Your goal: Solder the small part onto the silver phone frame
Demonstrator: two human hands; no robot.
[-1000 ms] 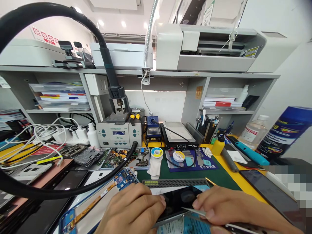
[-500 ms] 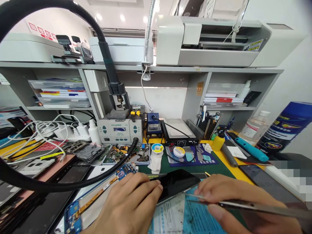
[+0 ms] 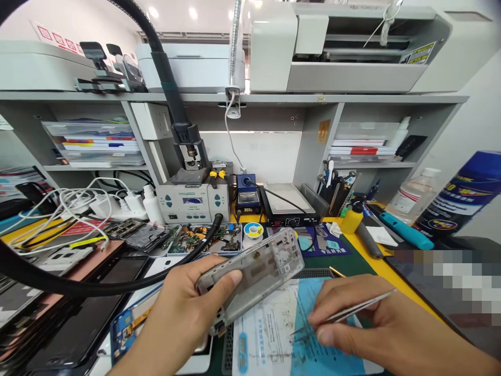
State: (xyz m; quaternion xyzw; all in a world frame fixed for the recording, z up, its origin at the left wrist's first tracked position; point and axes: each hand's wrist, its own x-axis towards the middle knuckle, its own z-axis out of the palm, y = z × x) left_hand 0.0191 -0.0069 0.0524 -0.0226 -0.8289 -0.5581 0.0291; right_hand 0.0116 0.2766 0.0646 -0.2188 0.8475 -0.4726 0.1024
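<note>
My left hand [image 3: 183,308] is closed around a phone frame [image 3: 254,274], a silvery-grey housing with its inner side facing me, raised above the bench and tilted. My right hand [image 3: 364,324] pinches a pair of metal tweezers [image 3: 344,313], their tips pointing left and down at a white-and-blue printed sheet [image 3: 274,334] that lies on the green mat [image 3: 352,263]. The tweezers sit just right of and below the phone frame, apart from it.
A thick black hose [image 3: 70,284] arcs across the left. A hot-air station [image 3: 193,201], soldering station [image 3: 246,201] and hot plate [image 3: 289,206] stand behind trays of circuit boards [image 3: 203,243]. Phones and screens [image 3: 97,292] lie left; a blue spray can [image 3: 462,201] and bottles stand right.
My left hand has lifted the phone off the mat and flipped it, so the dark screen side gave way to the grey inner frame. My right hand drew the tweezers slightly back.
</note>
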